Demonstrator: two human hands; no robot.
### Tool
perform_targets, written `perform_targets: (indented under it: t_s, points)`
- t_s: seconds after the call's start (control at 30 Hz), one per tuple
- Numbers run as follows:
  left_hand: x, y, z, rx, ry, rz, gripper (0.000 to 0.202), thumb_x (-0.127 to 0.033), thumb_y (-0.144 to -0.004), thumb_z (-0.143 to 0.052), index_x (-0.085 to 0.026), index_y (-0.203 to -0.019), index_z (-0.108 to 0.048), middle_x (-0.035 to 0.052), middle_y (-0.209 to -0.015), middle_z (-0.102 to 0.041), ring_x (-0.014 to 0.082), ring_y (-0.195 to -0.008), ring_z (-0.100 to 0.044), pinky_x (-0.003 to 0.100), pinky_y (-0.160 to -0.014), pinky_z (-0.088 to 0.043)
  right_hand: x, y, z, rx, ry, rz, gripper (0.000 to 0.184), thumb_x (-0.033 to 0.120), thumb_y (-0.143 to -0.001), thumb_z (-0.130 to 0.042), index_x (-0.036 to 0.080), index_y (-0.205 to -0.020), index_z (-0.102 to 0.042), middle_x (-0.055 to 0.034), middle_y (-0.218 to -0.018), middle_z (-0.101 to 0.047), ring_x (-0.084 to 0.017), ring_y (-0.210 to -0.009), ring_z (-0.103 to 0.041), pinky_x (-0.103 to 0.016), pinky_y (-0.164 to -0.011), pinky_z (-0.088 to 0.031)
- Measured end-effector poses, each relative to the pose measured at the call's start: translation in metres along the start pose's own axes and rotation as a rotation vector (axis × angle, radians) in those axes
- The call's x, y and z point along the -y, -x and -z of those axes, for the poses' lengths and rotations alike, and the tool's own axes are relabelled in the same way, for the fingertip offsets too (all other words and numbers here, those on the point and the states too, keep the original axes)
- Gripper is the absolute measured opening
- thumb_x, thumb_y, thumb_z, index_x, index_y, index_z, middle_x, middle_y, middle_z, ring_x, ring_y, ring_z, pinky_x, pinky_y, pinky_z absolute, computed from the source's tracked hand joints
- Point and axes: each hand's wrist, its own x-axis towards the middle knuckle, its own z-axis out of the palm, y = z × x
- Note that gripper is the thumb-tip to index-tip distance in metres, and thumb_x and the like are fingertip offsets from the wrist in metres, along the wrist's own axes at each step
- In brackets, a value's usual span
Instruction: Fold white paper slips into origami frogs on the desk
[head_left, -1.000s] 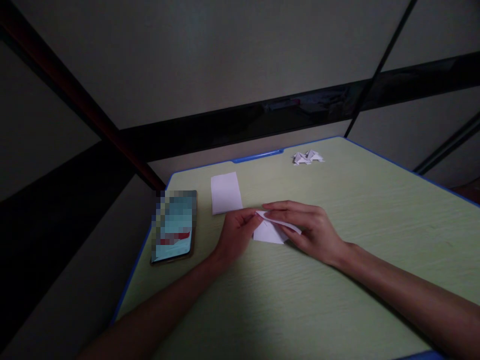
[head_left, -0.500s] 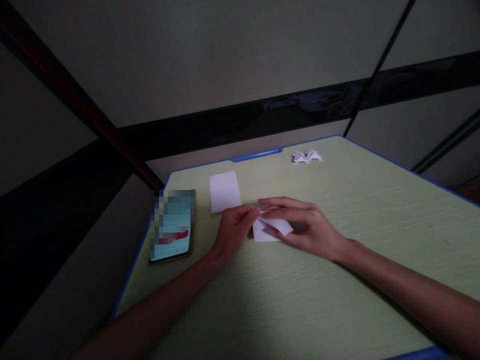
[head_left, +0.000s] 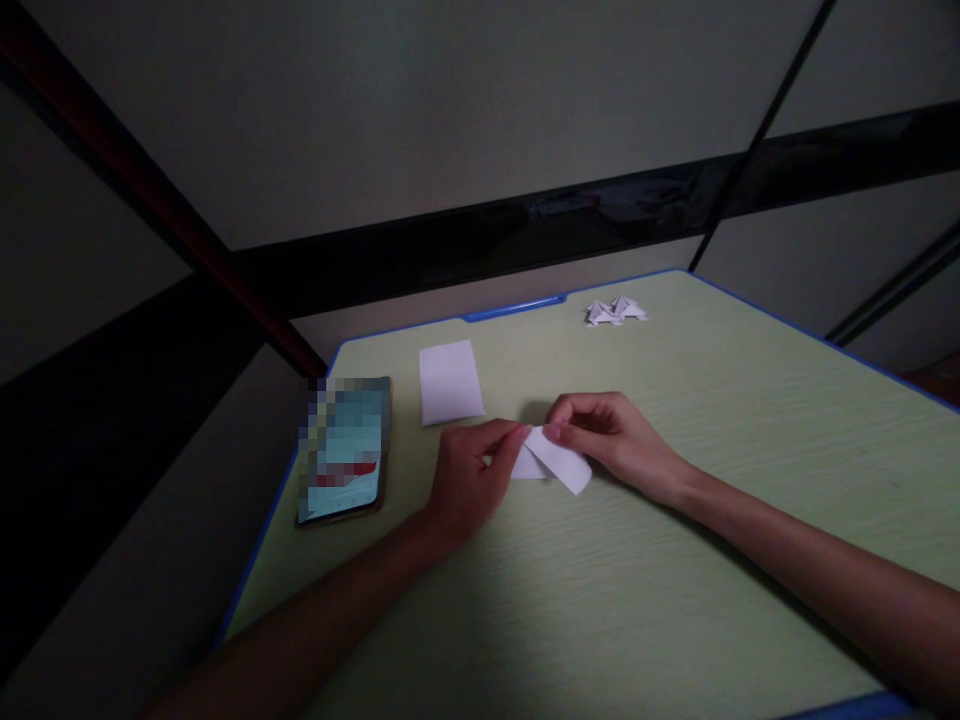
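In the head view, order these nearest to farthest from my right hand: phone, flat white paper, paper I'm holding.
1. Held paper, pinched by your right hand.
2. Flat white paper, beyond your left hand.
3. Phone, far left.

Left hand (head_left: 469, 482) near right hand (head_left: 619, 442)
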Motion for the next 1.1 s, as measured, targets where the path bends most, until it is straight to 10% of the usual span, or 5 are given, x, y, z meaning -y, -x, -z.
perform_targets:
  t_s: [0.47,1.1]
  points:
    - [0.004,0.0,-0.003,0.186,0.298,0.275,0.026,-0.024,-0.07,-0.05,-0.012,-0.047,-0.054,-0.0022,-0.041,-0.049,0.0059,-0.038,-0.042,0.017,-0.038,-0.03,0.001,0.001,0.006,0.038,-0.012,-0.037,0.021,0.024,-0.06,-0.066,0.012,-0.053,-0.05,0.0051,-0.045,-0.045,-0.004,-0.042,-0.038,-0.018,-0.039,-0.026]
    - [0.008,-0.006,-0.002,0.169,0.697,0.487,0.02,-0.026,-0.061,-0.061,-0.013,-0.046,-0.057,-0.0038,-0.039,-0.052,0.006,-0.036,-0.044,0.017,-0.037,-0.03,-0.006,-0.001,0.013,0.242,-0.713,-0.214,0.017,0.021,-0.059,-0.069,0.01,-0.06,-0.057,0.0041,-0.053,-0.054,-0.002,-0.047,-0.05,-0.012,-0.046,-0.041]
